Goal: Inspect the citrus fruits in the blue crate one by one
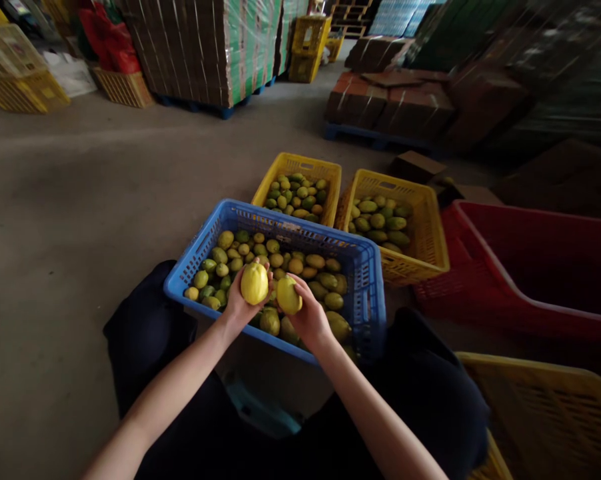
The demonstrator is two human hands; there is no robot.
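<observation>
My left hand (237, 305) is closed around a large yellow lemon (254, 283), its fingertips showing behind the fruit. A second lemon (288, 296), yellow with a greener side, is gripped in my right hand (312, 316). Both hands are close together above the blue crate (374, 297), which sits between my knees. Inside that crate lie many green and yellow lemons (269, 321) of mixed sizes, partly covered by my hands.
Two yellow crates (336, 175) (423, 230) with lemons stand beyond the blue one. To the right are a red bin (453, 283) and another yellow crate (535, 373). Boxes on a pallet (380, 100) and a wrapped stack (190, 53) stand farther back.
</observation>
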